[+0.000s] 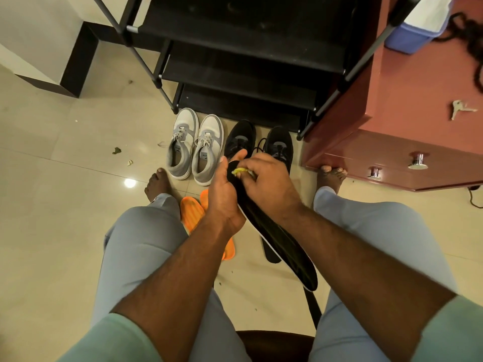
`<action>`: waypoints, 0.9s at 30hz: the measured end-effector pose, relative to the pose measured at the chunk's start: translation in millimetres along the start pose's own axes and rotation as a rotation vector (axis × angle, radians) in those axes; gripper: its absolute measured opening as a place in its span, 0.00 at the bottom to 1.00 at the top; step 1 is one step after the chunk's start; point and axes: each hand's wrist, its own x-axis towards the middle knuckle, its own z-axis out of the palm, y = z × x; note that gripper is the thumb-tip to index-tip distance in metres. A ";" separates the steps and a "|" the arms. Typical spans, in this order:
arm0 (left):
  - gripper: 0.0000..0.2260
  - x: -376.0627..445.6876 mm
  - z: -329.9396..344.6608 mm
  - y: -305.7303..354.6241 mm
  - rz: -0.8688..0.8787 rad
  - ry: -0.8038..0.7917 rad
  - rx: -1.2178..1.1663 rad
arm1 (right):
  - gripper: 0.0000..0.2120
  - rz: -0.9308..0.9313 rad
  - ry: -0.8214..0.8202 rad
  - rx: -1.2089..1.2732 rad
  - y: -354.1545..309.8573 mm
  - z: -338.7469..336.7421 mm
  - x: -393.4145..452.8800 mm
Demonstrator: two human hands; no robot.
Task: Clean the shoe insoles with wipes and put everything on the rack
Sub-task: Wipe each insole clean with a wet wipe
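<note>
My left hand (pixel 224 189) grips the toe end of a long black insole (pixel 282 244) that slants down toward my right knee. My right hand (pixel 269 178) pinches a crumpled yellowish wipe (pixel 241 171) against the insole's toe end. Two orange insoles (pixel 192 210) lie on the floor under my left forearm, partly hidden. A second black insole (pixel 270 253) lies on the floor beneath the held one. A grey-and-white pair of sneakers (pixel 194 146) and a black pair (pixel 261 142) stand in front of the black shoe rack (pixel 248 74).
A reddish wooden cabinet (pixel 407 126) with round knobs stands right of the rack, with keys (pixel 461 108) on top. My bare feet rest on the tiled floor (pixel 65 205), which carries small bits of debris. A dark stool edge (pixel 274 343) shows between my knees.
</note>
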 end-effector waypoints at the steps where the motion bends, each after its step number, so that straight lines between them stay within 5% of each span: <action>1: 0.22 -0.8 1.3 -1.5 -0.009 -0.003 -0.007 | 0.09 0.043 0.012 -0.005 2.8 -1.2 5.3; 9: 0.22 1.5 0.5 4.3 0.019 0.003 -0.056 | 0.08 0.020 -0.162 0.176 -11.8 -6.0 -1.8; 15: 0.23 -0.8 3.1 -1.0 0.013 -0.005 -0.042 | 0.07 0.160 -0.066 0.049 6.5 -6.4 13.9; 20: 0.22 8.8 -6.0 6.2 0.061 0.023 -0.063 | 0.08 0.101 -0.253 0.231 -12.0 -12.3 -4.3; 27: 0.23 10.8 -5.0 2.9 0.058 0.008 -0.048 | 0.08 0.175 -0.166 -0.075 7.2 -9.7 7.5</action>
